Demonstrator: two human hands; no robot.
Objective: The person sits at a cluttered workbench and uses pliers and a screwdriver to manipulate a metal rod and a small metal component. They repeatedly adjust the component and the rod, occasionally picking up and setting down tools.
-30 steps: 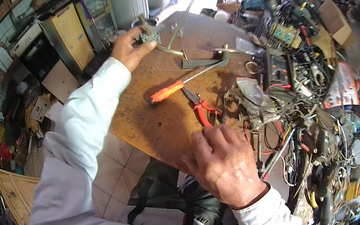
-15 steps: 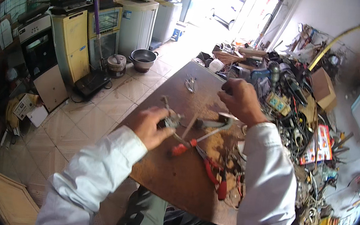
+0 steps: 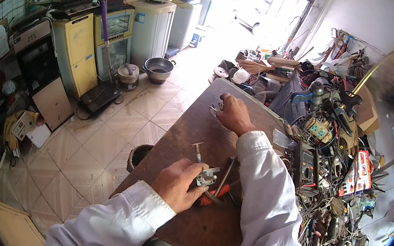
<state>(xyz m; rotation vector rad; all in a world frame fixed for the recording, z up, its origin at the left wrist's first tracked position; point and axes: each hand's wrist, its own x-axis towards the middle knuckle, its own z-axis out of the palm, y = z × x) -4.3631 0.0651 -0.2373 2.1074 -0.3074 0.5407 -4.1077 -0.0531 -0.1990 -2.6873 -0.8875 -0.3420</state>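
Observation:
My left hand grips a small grey metal valve, thumb and fingers closed on its body. From the valve a curved metal pipe runs out below, and a stem with a brass-coloured end sticks up on the far side. My right hand is at the far part of the table, fingers curled down beside some thin silvery metal pieces; what lies between the fingertips is hidden. A red-handled tool lies beside the valve, partly covered, near a thin rod.
The brown tabletop ends on the left above a tiled floor. Along the right is a heap of tools and cables, with a multimeter in it. A dark pot and a rice cooker stand on the floor before yellow cabinets.
My right hand has come down and left to the silvery pieces at the table's far part. My left hand, still on the valve, has shifted nearer and right. The view has turned slightly.

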